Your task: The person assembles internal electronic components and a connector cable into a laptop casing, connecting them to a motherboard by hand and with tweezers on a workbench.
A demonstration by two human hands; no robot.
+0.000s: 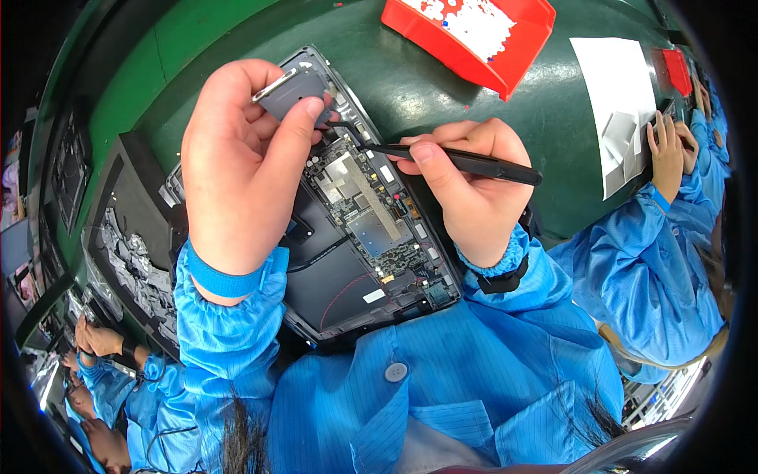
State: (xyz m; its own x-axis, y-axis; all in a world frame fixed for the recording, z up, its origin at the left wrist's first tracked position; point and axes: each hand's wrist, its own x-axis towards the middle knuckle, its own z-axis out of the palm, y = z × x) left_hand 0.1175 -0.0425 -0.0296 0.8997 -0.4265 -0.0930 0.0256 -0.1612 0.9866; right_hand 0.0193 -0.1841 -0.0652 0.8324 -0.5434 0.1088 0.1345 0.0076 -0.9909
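The grey module (294,96) is pinched between thumb and fingers of the left hand (237,162), over the chassis (332,276) at the near edge of the worktop (549,142). Tweezers (489,164) are gripped by the curled right hand (478,193); circuit board (365,209) scraping should be avoided.

Setting: electronics assembly workshop. Evidence: green work surface (347,47) bearing an opened flat device (332,288), its circuit board (355,215) exposed; black tweezers (474,163) held over the board; red parts bin (466,65) of small white pieces. Co-workers in similar blue smocks at right (655,276) and left (170,415), also seated at handwork. Black wristband (505,281) at one blue cuff.
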